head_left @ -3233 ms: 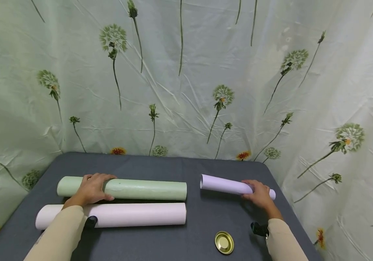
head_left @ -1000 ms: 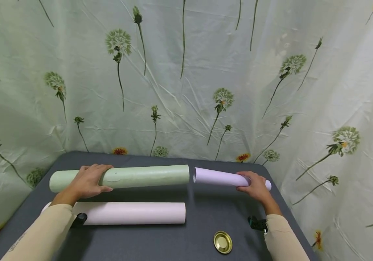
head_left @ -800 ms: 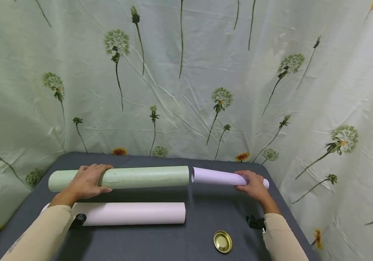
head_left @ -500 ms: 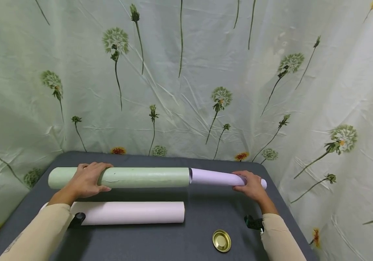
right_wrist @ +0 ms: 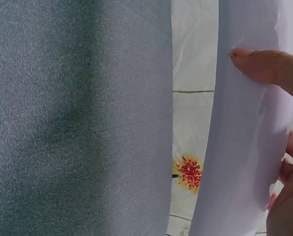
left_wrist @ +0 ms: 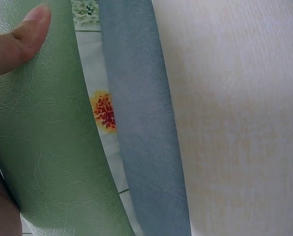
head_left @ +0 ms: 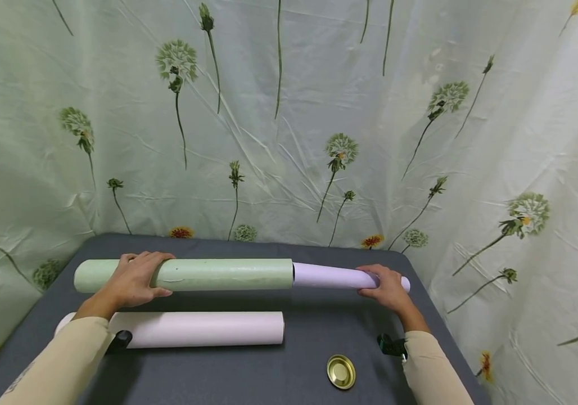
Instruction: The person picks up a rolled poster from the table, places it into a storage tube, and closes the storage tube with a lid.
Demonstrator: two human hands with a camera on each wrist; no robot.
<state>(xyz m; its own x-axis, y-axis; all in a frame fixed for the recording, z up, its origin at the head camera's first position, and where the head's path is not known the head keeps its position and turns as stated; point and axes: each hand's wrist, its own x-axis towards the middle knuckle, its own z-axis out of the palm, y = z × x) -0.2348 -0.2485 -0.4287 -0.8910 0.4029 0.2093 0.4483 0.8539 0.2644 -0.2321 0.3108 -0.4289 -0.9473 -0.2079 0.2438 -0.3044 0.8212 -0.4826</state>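
My left hand (head_left: 137,279) grips a pale green roll (head_left: 228,274) from above and holds it off the table. In the left wrist view my thumb presses the wrinkled, shiny surface of the green roll (left_wrist: 58,128). A thinner lilac paper roll (head_left: 326,275) is held near its right end by my right hand (head_left: 386,288). Its left end meets the right end of the green roll, nearly in line; whether it sits just inside, I cannot tell. In the right wrist view my thumb lies across the lilac roll (right_wrist: 240,147), with fingers behind it.
A pinkish-white roll (head_left: 203,329) lies on the dark grey table (head_left: 228,377) in front of the green one, partly behind my left forearm. A small gold round dish or lid (head_left: 341,371) stands front right. A flower-printed curtain (head_left: 289,140) hangs behind the table.
Both hands have raised their rolls off the table. The lilac roll has moved left until its end meets the green roll's end, closing the gap; the green roll has levelled out.
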